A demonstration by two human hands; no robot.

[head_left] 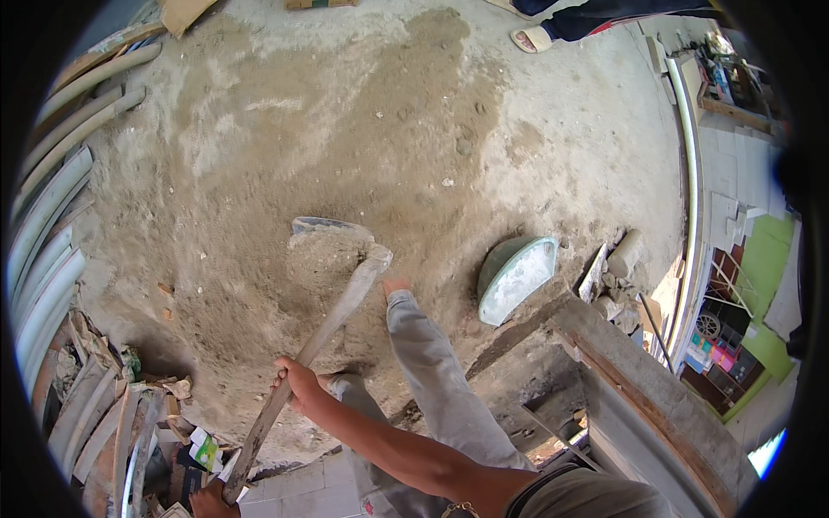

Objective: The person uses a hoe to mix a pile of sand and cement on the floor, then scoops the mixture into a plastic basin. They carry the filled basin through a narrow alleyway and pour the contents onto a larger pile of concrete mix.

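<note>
Likely stiff, blade-heavy: long brown wooden-shafted hoe [338, 311], dirt-caked metal blade [328, 225]. Best hold: wide-spaced on shaft; right hand [298, 384] gripping midway, left hand [213, 501] gripping butt end.

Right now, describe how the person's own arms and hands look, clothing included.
The ungloved right hand and ungloved left hand show no rings. The right forearm is bare below a short grey fabric sleeve with a dark edge. The left forearm is out of view.
</note>
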